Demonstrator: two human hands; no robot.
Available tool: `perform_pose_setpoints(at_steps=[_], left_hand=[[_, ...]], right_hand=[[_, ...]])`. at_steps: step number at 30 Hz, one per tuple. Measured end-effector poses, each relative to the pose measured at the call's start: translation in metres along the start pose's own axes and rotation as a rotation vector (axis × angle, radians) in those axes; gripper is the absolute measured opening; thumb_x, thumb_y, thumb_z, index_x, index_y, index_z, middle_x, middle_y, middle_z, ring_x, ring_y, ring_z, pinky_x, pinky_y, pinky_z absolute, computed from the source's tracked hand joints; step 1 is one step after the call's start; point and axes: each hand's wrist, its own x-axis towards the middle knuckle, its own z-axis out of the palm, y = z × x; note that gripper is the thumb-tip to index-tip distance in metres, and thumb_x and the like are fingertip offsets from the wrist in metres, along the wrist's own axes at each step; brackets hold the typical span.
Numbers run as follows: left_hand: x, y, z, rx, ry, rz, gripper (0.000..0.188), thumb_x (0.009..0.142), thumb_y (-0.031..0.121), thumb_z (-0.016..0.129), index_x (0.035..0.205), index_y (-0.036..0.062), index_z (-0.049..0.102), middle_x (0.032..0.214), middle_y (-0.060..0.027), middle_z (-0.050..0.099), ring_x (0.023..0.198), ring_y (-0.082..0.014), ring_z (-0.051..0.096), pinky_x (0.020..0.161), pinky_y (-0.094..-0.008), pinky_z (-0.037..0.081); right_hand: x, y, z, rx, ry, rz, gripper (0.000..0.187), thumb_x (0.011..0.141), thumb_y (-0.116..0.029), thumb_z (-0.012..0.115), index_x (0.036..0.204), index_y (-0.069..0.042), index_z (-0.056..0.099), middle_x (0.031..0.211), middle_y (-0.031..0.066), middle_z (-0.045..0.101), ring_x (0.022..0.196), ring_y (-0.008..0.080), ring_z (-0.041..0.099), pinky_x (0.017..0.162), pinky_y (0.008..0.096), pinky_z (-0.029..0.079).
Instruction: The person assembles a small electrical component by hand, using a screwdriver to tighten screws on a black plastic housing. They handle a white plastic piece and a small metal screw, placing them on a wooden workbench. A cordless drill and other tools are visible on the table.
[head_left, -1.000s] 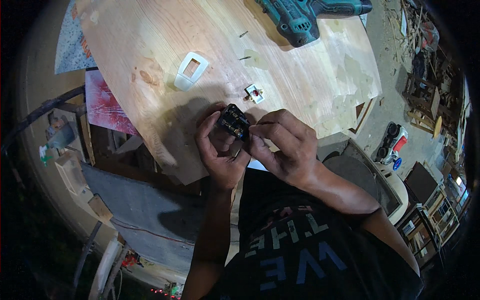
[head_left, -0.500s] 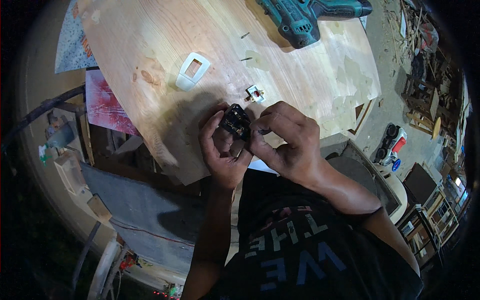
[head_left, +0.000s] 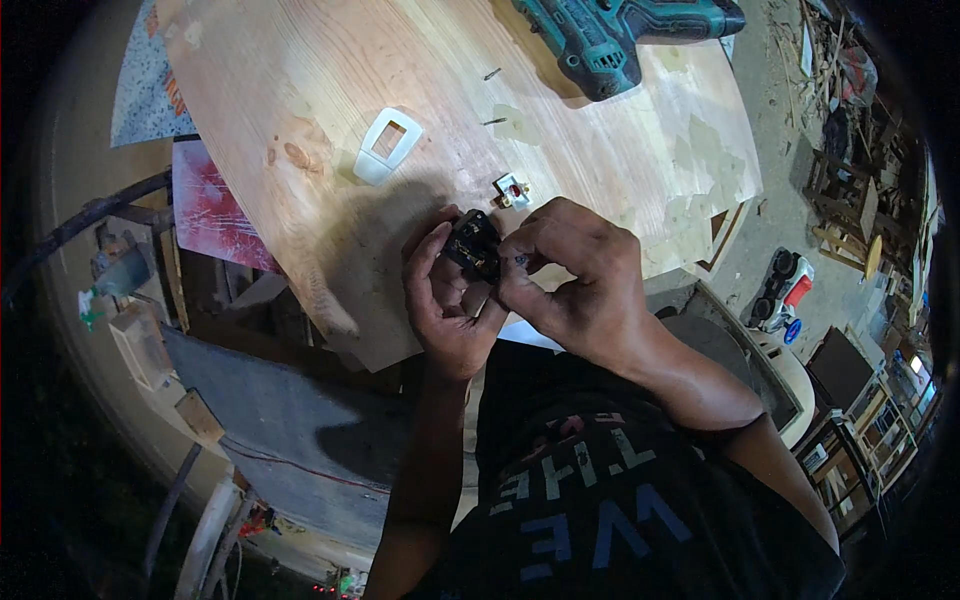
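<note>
Above the near edge of the wooden board, my left hand [head_left: 447, 305] is closed around a small black housing [head_left: 472, 246] with brass-coloured metal parts inside, like the body of an electrical switch. Its open side faces up. My right hand [head_left: 575, 275] pinches at the housing's right edge; a tiny greyish bit shows at the fingertips, too small to name. Just beyond my hands lies a small white piece [head_left: 512, 191] with brass contacts and a red spot. Farther left on the board rests a white cover frame [head_left: 388, 146] with a rectangular opening.
A teal and black cordless power tool [head_left: 610, 45] lies at the board's far right. Two small screws [head_left: 494, 122] lie on the wooden board [head_left: 280, 70]. A red-and-white sheet [head_left: 215, 205] sits at the left edge. On the floor at right stands a toy vehicle [head_left: 783, 290] near scrap wood.
My left hand has tilted the black housing slightly. My right hand's fingertips have shifted a little at its edge, and a greyish bit shows there. Things on the board stay put.
</note>
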Motion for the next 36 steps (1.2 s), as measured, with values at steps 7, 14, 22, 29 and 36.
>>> perform_pose_setpoints(at_steps=[7, 14, 22, 29, 36], left_hand=[[-0.001, 0.000, -0.002, 0.016, 0.005, -0.027, 0.087, 0.074, -0.010, 0.081, 0.146, 0.0032, 0.035, 0.149, -0.0218, 0.040, 0.136, -0.0333, 0.047, 0.111, -0.0453, 0.048], [-0.002, 0.001, -0.001, -0.033, 0.019, -0.055, 0.083, 0.076, -0.011, 0.079, 0.146, 0.0041, 0.036, 0.150, -0.0216, 0.040, 0.135, -0.0325, 0.049, 0.109, -0.0445, 0.050], [0.000, 0.003, -0.003, -0.038, -0.005, -0.081, 0.084, 0.077, -0.013, 0.078, 0.147, 0.0046, 0.035, 0.150, -0.0204, 0.041, 0.134, -0.0319, 0.051, 0.108, -0.0431, 0.052], [-0.003, 0.005, 0.000, -0.038, 0.024, -0.130, 0.082, 0.079, -0.007, 0.079, 0.147, 0.0044, 0.035, 0.151, -0.0200, 0.041, 0.135, -0.0314, 0.049, 0.113, -0.0449, 0.045], [-0.003, 0.000, -0.003, 0.036, 0.023, -0.070, 0.081, 0.077, -0.013, 0.076, 0.146, 0.0022, 0.037, 0.150, -0.0206, 0.040, 0.137, -0.0322, 0.048, 0.110, -0.0434, 0.049]], right_hand=[[-0.003, 0.005, 0.001, -0.012, 0.017, -0.026, 0.026, 0.074, -0.004, 0.076, 0.098, 0.000, 0.068, 0.088, 0.0148, 0.065, 0.075, 0.0324, 0.069, 0.065, 0.0387, 0.056], [-0.009, 0.007, 0.000, -0.008, 0.023, -0.062, 0.022, 0.079, -0.005, 0.076, 0.098, -0.001, 0.067, 0.093, 0.0139, 0.066, 0.080, 0.0310, 0.070, 0.065, 0.0379, 0.056], [-0.011, 0.003, 0.003, -0.071, 0.087, -0.132, 0.019, 0.078, -0.003, 0.078, 0.096, -0.001, 0.069, 0.091, 0.0134, 0.066, 0.080, 0.0269, 0.070, 0.064, 0.0347, 0.056], [-0.009, 0.005, 0.006, -0.145, 0.067, -0.168, 0.021, 0.078, -0.004, 0.079, 0.097, -0.001, 0.070, 0.091, 0.0132, 0.065, 0.080, 0.0266, 0.070, 0.064, 0.0344, 0.056], [-0.008, 0.006, 0.009, -0.092, 0.073, -0.120, 0.020, 0.079, -0.004, 0.078, 0.097, 0.000, 0.070, 0.089, 0.0140, 0.066, 0.080, 0.0272, 0.070, 0.066, 0.0349, 0.055]])
